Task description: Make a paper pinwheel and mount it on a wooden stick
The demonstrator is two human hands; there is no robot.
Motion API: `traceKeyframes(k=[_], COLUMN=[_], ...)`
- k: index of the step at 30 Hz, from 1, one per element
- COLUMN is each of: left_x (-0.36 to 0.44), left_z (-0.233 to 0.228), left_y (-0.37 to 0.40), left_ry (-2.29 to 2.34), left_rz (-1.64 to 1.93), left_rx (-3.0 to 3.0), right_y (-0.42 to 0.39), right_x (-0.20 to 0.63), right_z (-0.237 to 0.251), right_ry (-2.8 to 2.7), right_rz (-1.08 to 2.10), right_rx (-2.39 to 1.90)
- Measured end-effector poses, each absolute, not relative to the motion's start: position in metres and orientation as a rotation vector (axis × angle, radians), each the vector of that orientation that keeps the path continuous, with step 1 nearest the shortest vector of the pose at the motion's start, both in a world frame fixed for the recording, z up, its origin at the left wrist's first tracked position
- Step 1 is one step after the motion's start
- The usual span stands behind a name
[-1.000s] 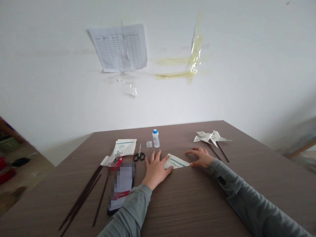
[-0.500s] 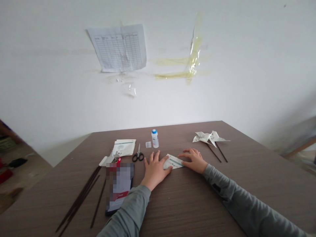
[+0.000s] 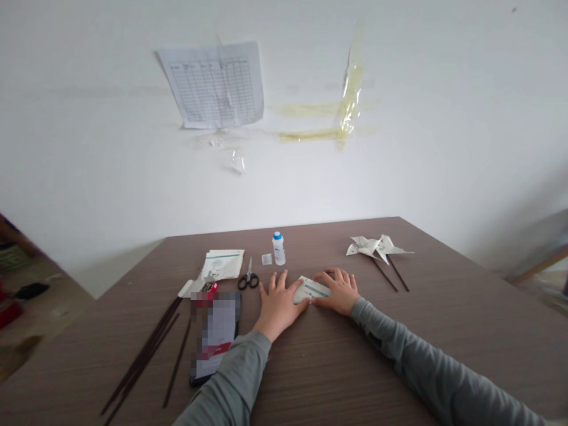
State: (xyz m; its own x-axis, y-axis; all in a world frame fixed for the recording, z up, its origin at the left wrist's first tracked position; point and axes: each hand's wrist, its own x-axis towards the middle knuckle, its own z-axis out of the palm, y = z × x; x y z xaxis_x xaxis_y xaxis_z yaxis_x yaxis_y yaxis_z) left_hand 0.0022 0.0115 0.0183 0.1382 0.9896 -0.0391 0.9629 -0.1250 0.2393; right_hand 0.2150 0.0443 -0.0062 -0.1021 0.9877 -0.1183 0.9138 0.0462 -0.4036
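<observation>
A folded piece of printed paper (image 3: 312, 288), white with a green stripe, lies on the table between my hands. My left hand (image 3: 280, 306) rests open with its fingers spread, thumb and forefinger touching the paper's left end. Over the paper's right end is my right hand (image 3: 341, 293), fingers apart and slightly bent, its thumb at the near edge. Beyond my left fingertips lie black-handled scissors (image 3: 248, 280). A white bottle with a blue cap (image 3: 278, 248) stands behind the paper, next to a small clear square piece (image 3: 267, 259).
Two paper pinwheels (image 3: 368, 246) on dark sticks lie at the back right. To the left are a stack of printed paper (image 3: 223, 264), a small red box (image 3: 210, 289), a phone (image 3: 215, 337) and several dark sticks (image 3: 142, 355). The wall (image 3: 310, 189) rises behind the table.
My right hand has slid left along the folded paper, closer to my left hand, and covers more of its right end. My left hand has stayed in place.
</observation>
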Motion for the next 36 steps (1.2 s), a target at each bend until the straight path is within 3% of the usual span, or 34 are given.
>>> traceKeyframes(k=[16, 27, 36], left_x=[-0.003, -0.001, -0.002], left_z=[0.015, 0.020, 0.022], left_y=[0.013, 0.012, 0.014], left_ry=[1.913, 1.914, 1.890], left_rz=[0.259, 0.182, 0.208], left_rx=[2.181, 2.196, 2.199], right_y=[0.076, 0.064, 0.060], right_x=[0.288, 0.253, 0.225], right_z=[-0.017, -0.027, -0.027], right_ry=[-2.091, -2.195, -2.335], right_rz=[0.498, 0.462, 0.483], right_rx=[-2.087, -1.707, -1.764])
